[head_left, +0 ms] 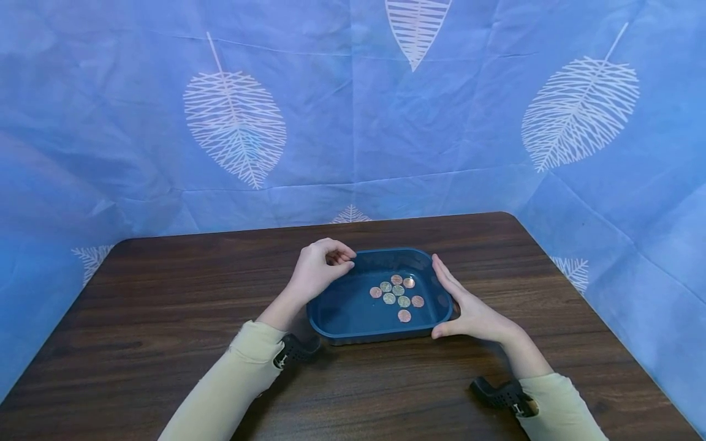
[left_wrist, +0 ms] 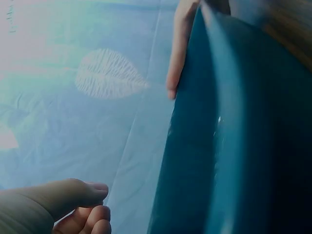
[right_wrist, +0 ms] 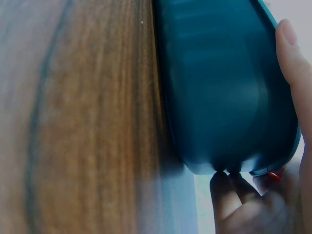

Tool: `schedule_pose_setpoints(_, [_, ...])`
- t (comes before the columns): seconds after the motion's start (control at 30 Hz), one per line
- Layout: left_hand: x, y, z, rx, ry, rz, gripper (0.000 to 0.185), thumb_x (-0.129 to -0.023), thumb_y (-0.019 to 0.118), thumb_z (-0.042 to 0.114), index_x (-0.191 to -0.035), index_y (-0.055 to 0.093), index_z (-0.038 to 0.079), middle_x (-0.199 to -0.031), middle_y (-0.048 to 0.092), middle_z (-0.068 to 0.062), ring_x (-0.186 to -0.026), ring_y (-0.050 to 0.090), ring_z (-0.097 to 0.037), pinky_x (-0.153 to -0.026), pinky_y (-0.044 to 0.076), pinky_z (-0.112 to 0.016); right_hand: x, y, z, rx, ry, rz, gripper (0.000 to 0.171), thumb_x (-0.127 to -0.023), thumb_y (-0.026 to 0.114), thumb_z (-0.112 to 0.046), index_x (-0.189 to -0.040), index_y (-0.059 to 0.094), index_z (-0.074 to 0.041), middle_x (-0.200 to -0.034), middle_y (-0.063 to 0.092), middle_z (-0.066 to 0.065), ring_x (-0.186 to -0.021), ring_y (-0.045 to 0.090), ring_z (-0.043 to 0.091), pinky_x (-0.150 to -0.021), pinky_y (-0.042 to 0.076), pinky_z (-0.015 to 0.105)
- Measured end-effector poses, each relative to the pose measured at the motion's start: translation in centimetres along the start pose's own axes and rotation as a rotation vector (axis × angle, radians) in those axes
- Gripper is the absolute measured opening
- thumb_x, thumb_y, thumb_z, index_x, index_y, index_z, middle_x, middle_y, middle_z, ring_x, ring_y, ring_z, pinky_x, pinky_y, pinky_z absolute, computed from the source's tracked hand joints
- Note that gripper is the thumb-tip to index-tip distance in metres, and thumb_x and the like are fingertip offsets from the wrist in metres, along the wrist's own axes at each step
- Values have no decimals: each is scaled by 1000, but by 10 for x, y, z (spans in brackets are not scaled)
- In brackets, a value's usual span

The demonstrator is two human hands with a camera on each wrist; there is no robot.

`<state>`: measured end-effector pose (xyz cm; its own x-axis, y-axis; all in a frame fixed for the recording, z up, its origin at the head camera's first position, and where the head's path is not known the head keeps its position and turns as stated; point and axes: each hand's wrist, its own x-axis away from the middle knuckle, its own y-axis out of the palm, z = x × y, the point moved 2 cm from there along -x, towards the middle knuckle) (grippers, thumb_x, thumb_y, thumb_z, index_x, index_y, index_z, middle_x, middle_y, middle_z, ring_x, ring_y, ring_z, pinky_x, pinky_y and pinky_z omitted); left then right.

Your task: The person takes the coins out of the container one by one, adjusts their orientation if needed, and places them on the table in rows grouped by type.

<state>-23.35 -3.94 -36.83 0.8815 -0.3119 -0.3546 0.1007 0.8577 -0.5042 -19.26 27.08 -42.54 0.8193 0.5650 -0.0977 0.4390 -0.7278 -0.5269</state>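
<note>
A dark blue rectangular tray [head_left: 353,337] with rounded corners sits on the wooden table. Inside it, toward the right half, lie several copper and silver coins, one copper coin [head_left: 404,316] nearest the front wall. My left hand [head_left: 320,269] hovers at the tray's back left rim, thumb and fingers loosely curled; no object shows between them in the left wrist view. Around the tray's right end my right hand [head_left: 469,309] holds on, thumb at the front corner and fingers along the end wall. The outer side of the tray [right_wrist: 219,87] fills much of the right wrist view.
The dark brown table [head_left: 165,318] reaches back to a blue cloth backdrop [head_left: 353,135] with white leaf prints. Black straps with camera mounts circle both wrists, the right mount [head_left: 493,393] hanging low over the table.
</note>
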Motion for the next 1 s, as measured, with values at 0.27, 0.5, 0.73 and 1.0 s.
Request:
schedule_pose_setpoints(0.27, [-6, 25, 11, -2, -5, -28, 9, -84, 71, 3, -93, 72, 5, -83, 60, -2, -73, 57, -15, -66, 50, -25, -1, 1, 1, -5, 0, -4, 119, -76, 82, -25, -152, -9, -30, -158, -18, 1, -142, -14, 35, -102, 17, 68])
schedule_pose_setpoints(0.5, [-16, 45, 20, -9, -11, -93, 9, -86, 70, 3, -94, 71, 1, -83, 59, -3, -73, 56, -16, -67, 48, -23, 1, 1, 2, 0, -4, -2, 119, -76, 82, -27, -153, -9, -28, -158, -18, -2, -142, -13, 36, -101, 18, 68])
schedule_pose_setpoints(0.73, [-18, 61, 17, 6, -64, -124, 7, -86, 69, 2, -92, 72, 1, -77, 62, -2, -70, 56, -14, -64, 46, -23, 2, 0, -1, 13, -4, 7, 120, -76, 83, -25, -153, -9, -28, -158, -17, 4, -142, -12, 37, -101, 18, 70])
schedule_pose_setpoints(1.0, [-14, 68, 5, 0, -147, -173, 7, -85, 70, 1, -92, 71, -1, -74, 61, -1, -67, 56, -13, -61, 47, -22, 1, 1, -2, 12, -7, 7, 120, -75, 83, -25, -153, -8, -25, -158, -17, 1, -142, -13, 36, -100, 16, 70])
